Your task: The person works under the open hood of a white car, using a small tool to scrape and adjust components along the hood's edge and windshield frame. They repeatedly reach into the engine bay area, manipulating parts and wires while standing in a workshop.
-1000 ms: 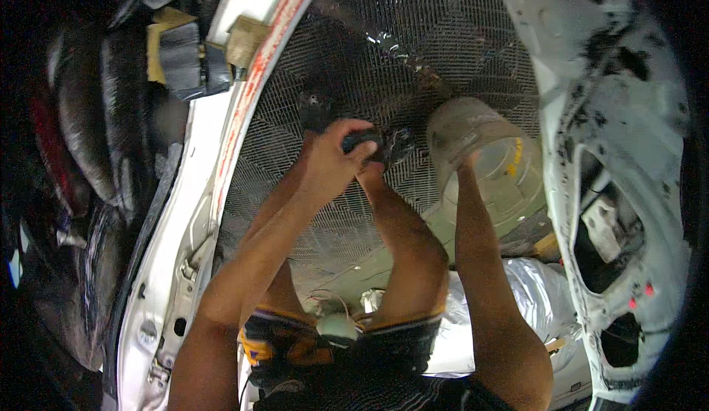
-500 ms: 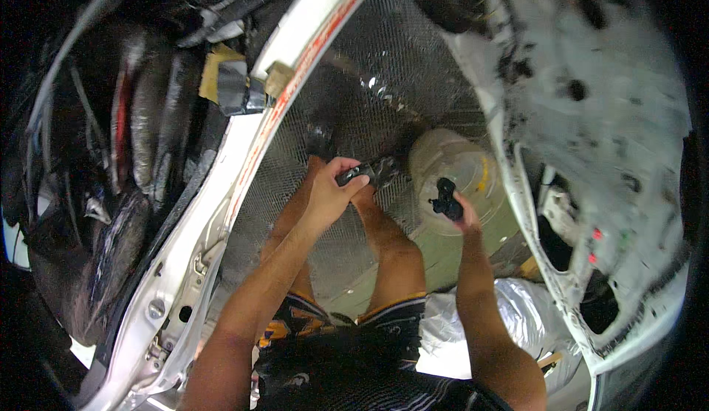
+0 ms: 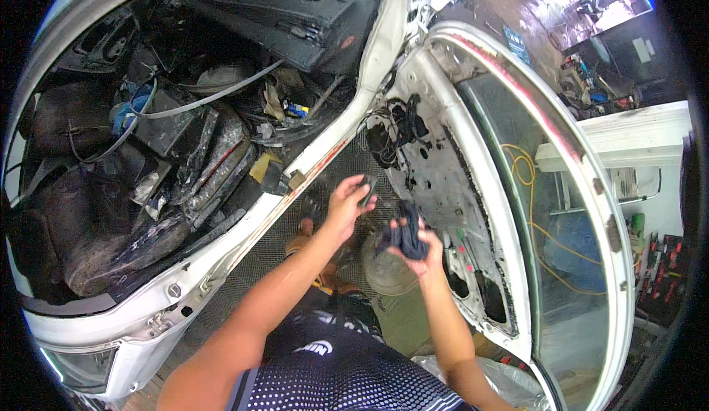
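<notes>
My left hand [image 3: 348, 206] is closed around a small dark block-shaped piece [image 3: 367, 189], which shows past its fingertips. To its right, my right hand [image 3: 422, 252] grips a bulky, irregular black piece [image 3: 410, 231] from below, palm upward; its exact kind cannot be made out. The hands are apart, both raised between the white car body [image 3: 244, 245] and its opened, stripped door [image 3: 454, 189]. Beneath the right hand stands a pale, round bucket-like container [image 3: 378, 267], partly hidden.
Inside the car at left lie a dirty seat [image 3: 96, 263], loose trim and a grey strip [image 3: 214, 95]. A yellow hose [image 3: 533, 223] shows through the door's window opening. Crumpled silvery sheeting [image 3: 509, 381] lies at lower right. Red-handled tools [image 3: 668, 259] hang at far right.
The view has tilted up, bringing in the car interior and window frame. Both hands have risen from low over the floor, each keeping its dark piece; the right-hand piece has turned.
</notes>
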### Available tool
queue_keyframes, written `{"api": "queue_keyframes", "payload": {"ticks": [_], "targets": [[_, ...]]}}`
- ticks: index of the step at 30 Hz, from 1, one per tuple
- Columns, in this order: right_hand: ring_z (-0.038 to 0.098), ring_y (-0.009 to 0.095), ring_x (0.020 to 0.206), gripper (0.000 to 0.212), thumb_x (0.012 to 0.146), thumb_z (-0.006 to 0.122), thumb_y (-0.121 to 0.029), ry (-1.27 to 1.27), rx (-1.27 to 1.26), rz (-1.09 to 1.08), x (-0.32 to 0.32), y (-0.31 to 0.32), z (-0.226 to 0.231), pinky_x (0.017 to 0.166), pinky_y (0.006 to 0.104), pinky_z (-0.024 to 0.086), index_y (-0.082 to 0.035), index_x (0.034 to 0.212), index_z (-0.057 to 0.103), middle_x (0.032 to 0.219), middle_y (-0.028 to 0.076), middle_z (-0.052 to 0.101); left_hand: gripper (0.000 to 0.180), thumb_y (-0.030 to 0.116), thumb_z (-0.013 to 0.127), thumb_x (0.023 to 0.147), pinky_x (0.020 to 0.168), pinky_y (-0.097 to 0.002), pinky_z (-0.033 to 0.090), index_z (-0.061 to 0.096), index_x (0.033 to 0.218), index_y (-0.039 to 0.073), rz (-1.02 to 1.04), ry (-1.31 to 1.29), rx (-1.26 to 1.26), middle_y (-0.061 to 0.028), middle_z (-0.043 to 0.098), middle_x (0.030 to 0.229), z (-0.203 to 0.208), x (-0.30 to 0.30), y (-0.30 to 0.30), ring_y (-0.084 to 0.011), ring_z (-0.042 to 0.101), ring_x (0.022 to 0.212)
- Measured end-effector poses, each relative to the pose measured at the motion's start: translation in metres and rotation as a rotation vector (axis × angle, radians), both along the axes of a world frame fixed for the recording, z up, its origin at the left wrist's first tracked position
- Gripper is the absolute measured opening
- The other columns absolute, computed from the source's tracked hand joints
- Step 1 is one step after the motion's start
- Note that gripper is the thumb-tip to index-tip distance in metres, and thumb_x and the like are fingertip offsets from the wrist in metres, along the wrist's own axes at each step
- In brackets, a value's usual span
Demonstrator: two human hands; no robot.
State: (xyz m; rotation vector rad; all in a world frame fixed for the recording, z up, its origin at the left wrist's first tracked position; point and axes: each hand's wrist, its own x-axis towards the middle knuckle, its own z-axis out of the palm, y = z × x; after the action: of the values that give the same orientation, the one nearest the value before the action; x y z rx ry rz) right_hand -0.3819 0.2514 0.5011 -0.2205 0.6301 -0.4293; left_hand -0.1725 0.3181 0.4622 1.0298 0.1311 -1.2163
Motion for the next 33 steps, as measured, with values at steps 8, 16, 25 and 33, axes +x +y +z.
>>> {"api": "queue_keyframes", "payload": {"ticks": [8, 16, 25, 33], "targets": [[0.063, 0.014, 0.090, 0.032, 0.080, 0.083, -0.020, 0.471, -1.220, 0.310, 0.215, -0.135, 0.190, 0.084, 0.0330, 0.053, -0.005, 0.103, 0.067, 0.099, 0.004, 0.065, 0.030, 0.001, 0.062, 0.094, 0.083, -0.0284, 0.053, 0.058, 0.124, 0.000, 0.252, -0.123, -0.301, -0.0063, 0.066, 0.111, 0.085, 0.097, -0.163, -0.0141, 0.064, 0.097], [0.072, 0.035, 0.094, 0.038, 0.077, 0.075, -0.040, 1.543, -2.081, 0.807, 0.340, -0.262, 0.238, 0.084, 0.0452, 0.057, -0.010, 0.101, 0.075, 0.095, 0.018, 0.074, 0.022, 0.002, 0.061, 0.089, 0.083, -0.0332, 0.052, 0.064, 0.111, 0.001, -0.075, -0.256, -0.060, -0.0092, 0.069, 0.102, 0.096, 0.170, -0.325, -0.0176, 0.064, 0.094], [0.071, 0.038, 0.097, 0.043, 0.076, 0.075, -0.039, 1.569, -1.896, 1.201, 0.352, -0.329, 0.183, 0.088, 0.0475, 0.056, -0.003, 0.101, 0.075, 0.100, 0.023, 0.073, 0.040, 0.006, 0.063, 0.087, 0.100, -0.0370, 0.045, 0.057, 0.127, 0.003, -0.383, -0.582, -0.015, -0.0152, 0.062, 0.125, 0.000, 0.153, -0.342, -0.0245, 0.059, 0.117], [0.069, 0.037, 0.105, 0.054, 0.077, 0.077, -0.048, 1.676, -1.630, 1.183, 0.358, -0.348, 0.180, 0.094, 0.0442, 0.052, -0.006, 0.111, 0.074, 0.107, 0.023, 0.072, 0.033, 0.013, 0.077, 0.085, 0.080, -0.0354, 0.051, 0.058, 0.109, 0.000, -0.045, -0.683, 0.138, -0.0093, 0.062, 0.095, -0.081, 0.159, -0.363, -0.0196, 0.061, 0.088]]}}
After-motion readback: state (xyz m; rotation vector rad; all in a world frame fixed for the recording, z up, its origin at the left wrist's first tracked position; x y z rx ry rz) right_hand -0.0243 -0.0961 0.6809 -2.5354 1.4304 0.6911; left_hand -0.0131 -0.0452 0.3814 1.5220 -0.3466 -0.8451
